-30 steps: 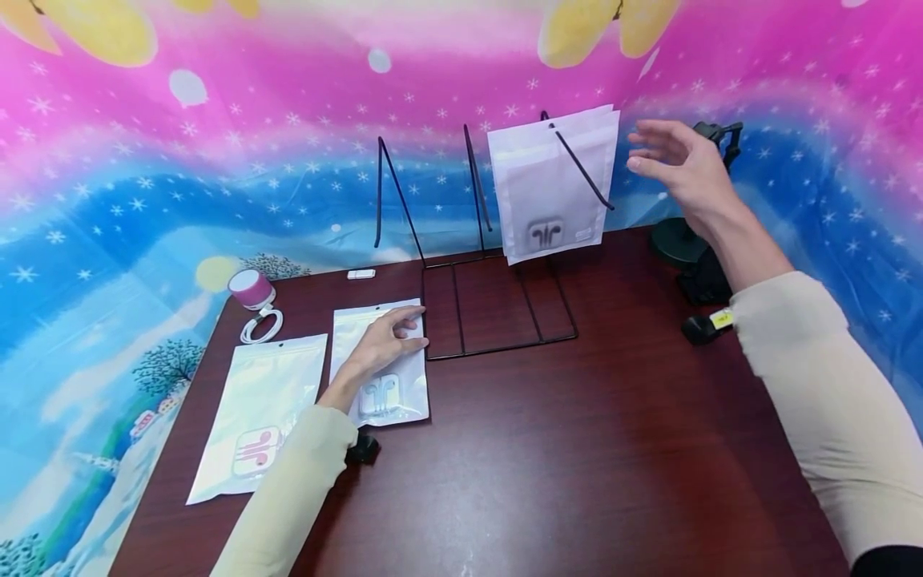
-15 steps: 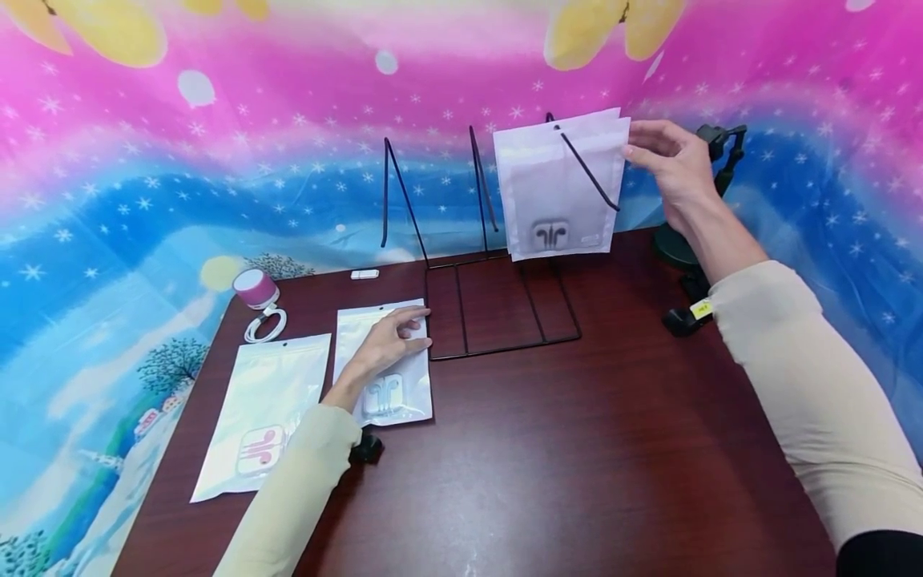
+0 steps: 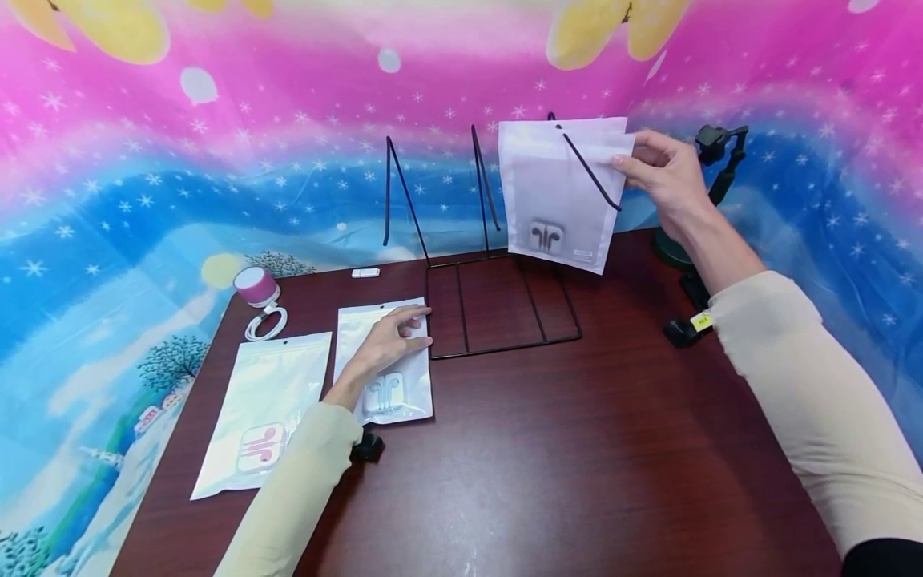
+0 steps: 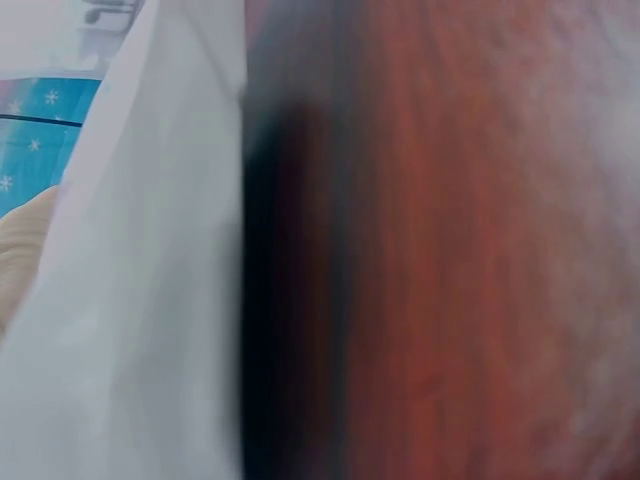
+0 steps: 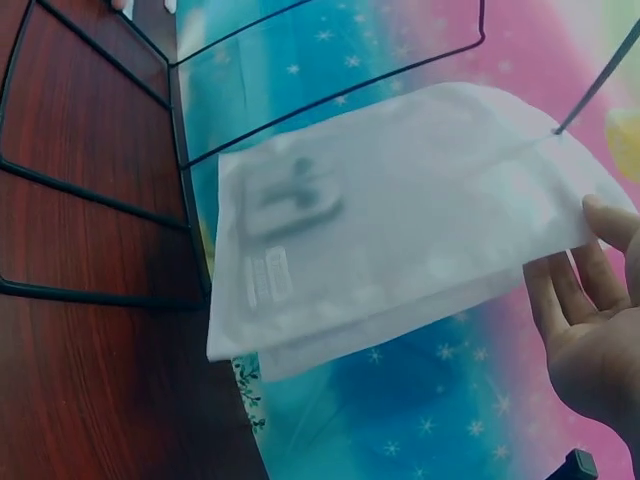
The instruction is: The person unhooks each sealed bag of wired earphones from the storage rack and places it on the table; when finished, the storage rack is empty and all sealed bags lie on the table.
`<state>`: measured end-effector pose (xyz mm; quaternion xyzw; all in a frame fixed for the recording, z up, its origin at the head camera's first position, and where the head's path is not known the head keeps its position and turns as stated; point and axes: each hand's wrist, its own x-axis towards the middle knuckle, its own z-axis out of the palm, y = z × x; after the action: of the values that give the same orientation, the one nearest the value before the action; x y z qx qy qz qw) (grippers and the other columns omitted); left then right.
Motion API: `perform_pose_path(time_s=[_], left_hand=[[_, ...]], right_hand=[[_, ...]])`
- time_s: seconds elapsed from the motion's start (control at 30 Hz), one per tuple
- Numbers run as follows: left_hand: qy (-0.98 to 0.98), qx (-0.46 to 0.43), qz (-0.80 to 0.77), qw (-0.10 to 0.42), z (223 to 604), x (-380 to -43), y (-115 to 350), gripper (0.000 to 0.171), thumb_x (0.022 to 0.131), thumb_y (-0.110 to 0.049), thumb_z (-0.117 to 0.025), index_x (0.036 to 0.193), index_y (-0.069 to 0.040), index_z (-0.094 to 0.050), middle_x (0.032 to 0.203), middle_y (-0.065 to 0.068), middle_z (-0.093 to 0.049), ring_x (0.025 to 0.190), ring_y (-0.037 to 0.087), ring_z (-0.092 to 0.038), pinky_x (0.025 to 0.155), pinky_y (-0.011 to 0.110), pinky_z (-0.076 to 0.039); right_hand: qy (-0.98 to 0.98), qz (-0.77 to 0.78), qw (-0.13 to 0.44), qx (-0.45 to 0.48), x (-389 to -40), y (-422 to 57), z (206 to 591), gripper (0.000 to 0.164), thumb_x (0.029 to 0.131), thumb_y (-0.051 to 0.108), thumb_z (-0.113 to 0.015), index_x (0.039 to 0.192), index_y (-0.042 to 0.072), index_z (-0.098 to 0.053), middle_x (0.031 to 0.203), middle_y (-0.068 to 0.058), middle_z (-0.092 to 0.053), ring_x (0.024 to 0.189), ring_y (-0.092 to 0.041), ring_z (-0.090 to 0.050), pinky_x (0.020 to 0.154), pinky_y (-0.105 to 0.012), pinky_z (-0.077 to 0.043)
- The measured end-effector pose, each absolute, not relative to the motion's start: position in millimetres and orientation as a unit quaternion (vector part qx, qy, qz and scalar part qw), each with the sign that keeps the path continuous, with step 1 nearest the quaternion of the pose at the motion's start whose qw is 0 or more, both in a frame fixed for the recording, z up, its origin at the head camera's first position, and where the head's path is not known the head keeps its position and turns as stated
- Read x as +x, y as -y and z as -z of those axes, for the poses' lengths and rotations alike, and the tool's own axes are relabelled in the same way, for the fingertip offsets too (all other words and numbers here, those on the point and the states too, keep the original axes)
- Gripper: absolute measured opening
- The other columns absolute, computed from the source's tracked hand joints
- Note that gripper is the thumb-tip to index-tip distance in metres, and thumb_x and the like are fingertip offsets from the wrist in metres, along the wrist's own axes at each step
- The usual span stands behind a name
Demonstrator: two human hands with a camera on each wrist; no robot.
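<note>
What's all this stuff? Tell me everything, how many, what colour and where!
hanging bags: at least two, white, on the rack
flat bags: two, white, table's left
earphones: three sets seen, pink, pale, dark, in bags
wire rack: one, black, on table
round gadget: one, pink and white, table's back left
coiled cable: one, white, beside the gadget
small stick: one, white, table's back
stand: one, dark, behind right hand
table: one, brown, under the rack
backdrop: one, multicoloured, behind the table
wrist devices: two, black, by the cuffs
band: one, black, at right sleeve
sleeves: two, cream, on arms
left hand: one, bare, on a flat bag
right hand: one, bare, pinching a hanging bag
</note>
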<state>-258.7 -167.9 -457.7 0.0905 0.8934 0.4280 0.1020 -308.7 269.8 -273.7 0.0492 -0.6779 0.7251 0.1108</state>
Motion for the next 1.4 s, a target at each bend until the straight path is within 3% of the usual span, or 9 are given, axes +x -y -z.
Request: perform_pose_path(time_s=[0.77,1.07,1.27,1.4], left_hand=[[-0.897,0.089,-0.421,0.101,458.3,-258.9,167.3,0.061,0.095,-0.016,-0.077,0.152,-0.018,-0.055,0.144,0.011,-0.057,0.119,0.030,-0.056,0.105,0.047,-0.045],[-0.899,0.085,-0.418,0.101,457.8,-259.0,167.3,0.061,0.096,-0.017,-0.076,0.152,-0.020,-0.055,0.146,0.009,-0.056,0.121,0.030,-0.055,0.106,0.048,-0.045],[-0.898,0.090,-0.419,0.100,458.7,-259.1,168.2,0.061,0.095,-0.017,-0.077,0.152,-0.018,-0.055,0.148,0.009,-0.055,0.121,0.030,-0.056,0.107,0.048,-0.045],[-0.897,0.096,-0.419,0.099,458.4,-259.5,168.1,0.061,0.095,-0.017,-0.077,0.152,-0.018,-0.055,0.149,0.009,-0.054,0.122,0.031,-0.056,0.107,0.048,-0.045]], right_hand=[[0.619,-0.776,0.116,0.039,-240.9,-281.9,285.4,0.032,0.084,0.013,-0.087,0.113,0.003,-0.078,0.094,-0.004,-0.076,0.088,-0.016,-0.072,0.073,-0.023,-0.060],[0.616,-0.777,0.124,0.033,-214.0,-285.8,284.4,0.017,0.086,0.010,-0.085,0.091,-0.001,-0.073,0.085,-0.004,-0.071,0.092,-0.018,-0.069,0.071,-0.023,-0.059],[0.592,-0.796,0.119,0.047,-200.1,-286.4,281.7,0.008,0.088,0.000,-0.080,0.090,-0.002,-0.073,0.080,-0.005,-0.070,0.080,-0.016,-0.069,0.065,-0.023,-0.057],[0.578,-0.805,0.126,0.053,-190.9,-287.8,280.9,0.010,0.089,-0.003,-0.078,0.099,-0.003,-0.076,0.075,-0.004,-0.067,0.066,-0.015,-0.059,0.056,-0.021,-0.047]])
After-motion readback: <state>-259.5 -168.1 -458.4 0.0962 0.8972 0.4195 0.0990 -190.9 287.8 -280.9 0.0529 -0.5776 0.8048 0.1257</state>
